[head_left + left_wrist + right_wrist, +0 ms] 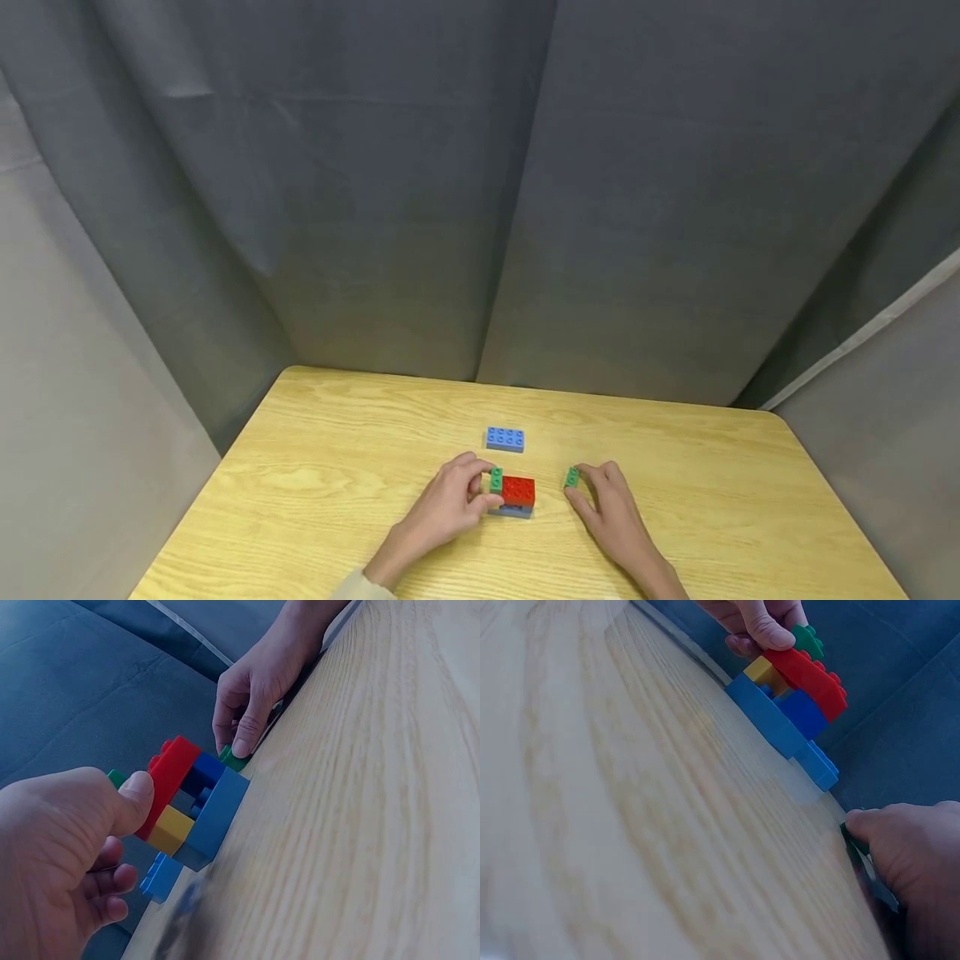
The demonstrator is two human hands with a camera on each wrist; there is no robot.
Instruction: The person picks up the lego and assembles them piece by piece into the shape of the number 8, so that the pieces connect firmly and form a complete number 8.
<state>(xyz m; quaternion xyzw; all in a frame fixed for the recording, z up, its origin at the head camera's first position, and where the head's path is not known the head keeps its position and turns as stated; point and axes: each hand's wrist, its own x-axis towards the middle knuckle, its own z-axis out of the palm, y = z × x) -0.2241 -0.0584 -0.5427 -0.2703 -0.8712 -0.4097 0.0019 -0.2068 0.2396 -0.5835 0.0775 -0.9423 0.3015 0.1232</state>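
A small block stack stands on the table: a light blue brick (217, 821) at the bottom, a yellow brick (171, 829) and a dark blue brick (204, 771) with a gap between them, and a red brick (519, 490) across the top. My left hand (450, 496) pinches a small green brick (497, 480) at the red brick's left end; whether it is pressed fully down cannot be told. To the right of the stack, my right hand (611, 512) holds another green brick (572, 477) between thumb and fingers, low at the tabletop.
Behind the stack lies a separate blue brick (505, 439), studs up. The wooden table (337, 433) ends at a grey curtain (390, 208) at the back, with lighter panels at both sides.
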